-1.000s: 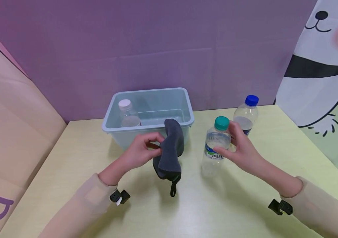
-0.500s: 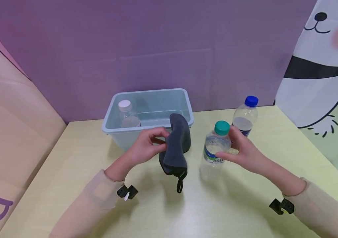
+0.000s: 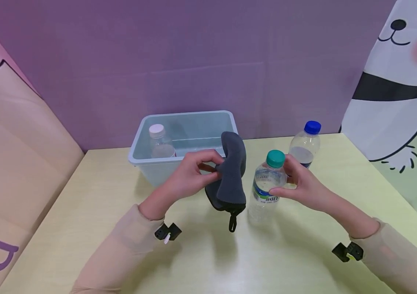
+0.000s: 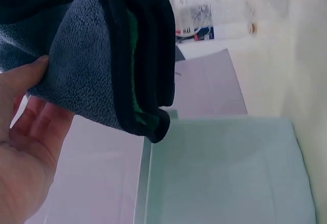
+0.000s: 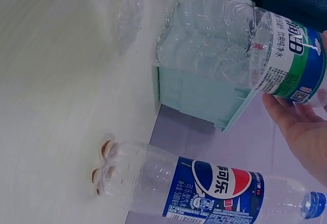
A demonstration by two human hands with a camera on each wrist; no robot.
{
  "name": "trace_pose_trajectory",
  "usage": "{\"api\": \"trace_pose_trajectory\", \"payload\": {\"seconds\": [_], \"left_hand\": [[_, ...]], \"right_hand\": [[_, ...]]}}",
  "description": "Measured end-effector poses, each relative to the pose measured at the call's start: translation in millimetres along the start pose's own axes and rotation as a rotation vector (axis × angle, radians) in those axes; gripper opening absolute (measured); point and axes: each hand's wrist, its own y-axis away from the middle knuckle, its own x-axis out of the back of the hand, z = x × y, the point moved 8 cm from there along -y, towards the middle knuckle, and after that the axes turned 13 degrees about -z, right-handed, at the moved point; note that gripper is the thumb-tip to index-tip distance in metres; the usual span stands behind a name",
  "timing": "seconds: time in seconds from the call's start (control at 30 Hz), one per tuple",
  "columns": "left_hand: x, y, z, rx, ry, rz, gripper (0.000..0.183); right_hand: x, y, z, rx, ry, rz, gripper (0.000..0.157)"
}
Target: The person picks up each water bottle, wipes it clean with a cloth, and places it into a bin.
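Note:
My left hand (image 3: 194, 173) pinches a folded dark grey cloth (image 3: 233, 171) with black edging between thumb and fingers. A small black loop hangs from its lower end. In the left wrist view the plush cloth (image 4: 87, 55) shows a strip of green between its folds. To the right, my right hand (image 3: 305, 188) holds a clear plastic water bottle (image 3: 267, 177) with a green cap, upright, thumb and fingers around its upper part. The bottle's base is close over the table. The cloth hangs just left of this bottle, near its label height.
A pale blue plastic bin (image 3: 157, 169) stands at the back, with a white-capped bottle (image 3: 161, 143) inside at its left. Behind my right hand stands a blue-capped Pepsi bottle (image 5: 214, 188). A purple backdrop (image 3: 208, 61) rises behind the light wooden table (image 3: 105, 183).
My left hand has carried the cloth rightward and slightly up, from in front of the bin toward the green-capped bottle. My right hand and its bottle have hardly moved.

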Motion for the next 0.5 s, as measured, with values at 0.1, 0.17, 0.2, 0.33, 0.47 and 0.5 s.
{"api": "trace_pose_trajectory", "payload": {"seconds": [0.1,0.17,0.2,0.33,0.47,0.5], "left_hand": [[-9.2,-6.3,-0.2,-0.008,0.001,-0.010,0.017],[-15.9,-9.2,-2.8,-0.004,0.005,-0.014,0.017],[-19.1,-10.4,-4.0,-0.001,0.005,-0.013,0.017],[-30.7,-14.8,-8.9,-0.001,0.005,-0.017,0.018],[-37.6,-19.1,-11.8,-0.030,0.003,-0.016,0.018],[-39.0,-20.0,-12.5,-0.036,-0.002,-0.018,0.019]], "right_hand": [[0.2,0,0,0.008,0.000,0.000,0.065],[0.2,0,-1,0.017,0.001,-0.001,0.065],[0.2,0,-1,0.022,0.004,-0.001,0.065],[0.2,0,-1,0.029,0.021,0.005,0.063],[1.3,-1,-1,0.032,0.035,0.010,0.062],[1.7,-1,-1,0.034,0.037,0.012,0.062]]}}
